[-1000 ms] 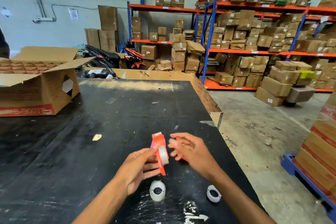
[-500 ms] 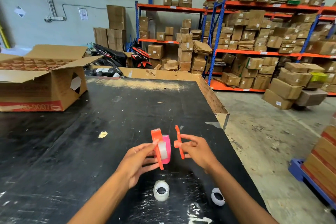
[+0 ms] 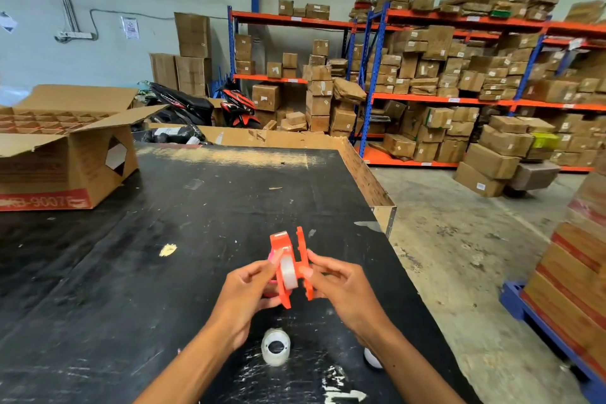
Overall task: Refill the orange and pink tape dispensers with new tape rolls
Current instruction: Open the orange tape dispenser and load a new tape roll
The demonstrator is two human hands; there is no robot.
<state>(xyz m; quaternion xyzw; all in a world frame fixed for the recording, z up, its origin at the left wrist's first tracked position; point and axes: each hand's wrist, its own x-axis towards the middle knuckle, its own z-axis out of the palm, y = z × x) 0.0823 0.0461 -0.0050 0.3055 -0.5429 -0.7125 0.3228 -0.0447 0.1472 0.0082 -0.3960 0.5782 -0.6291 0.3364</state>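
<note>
My left hand (image 3: 247, 293) grips one half of the orange tape dispenser (image 3: 281, 248), which carries a clear tape roll (image 3: 288, 271). A sliver of the pink dispenser (image 3: 271, 256) shows behind that half, by my left fingers. My right hand (image 3: 341, 289) pinches the other orange half (image 3: 303, 251) and holds it right against the roll. On the black table (image 3: 131, 272) below my hands lies a white tape roll (image 3: 275, 346). A second white roll (image 3: 372, 359) lies partly hidden under my right forearm.
An open cardboard box (image 3: 65, 154) with a divider grid sits at the table's far left. A cardboard wall (image 3: 364, 174) lines the table's right edge. Beyond are shelving racks (image 3: 459, 102) full of boxes, a parked motorbike (image 3: 183, 105), and a box stack on a blue pallet (image 3: 564, 338) at right.
My right hand has brought the loose orange half from a gap on the right up against the tape roll in the left-held half. The pink dispenser is now mostly hidden behind it.
</note>
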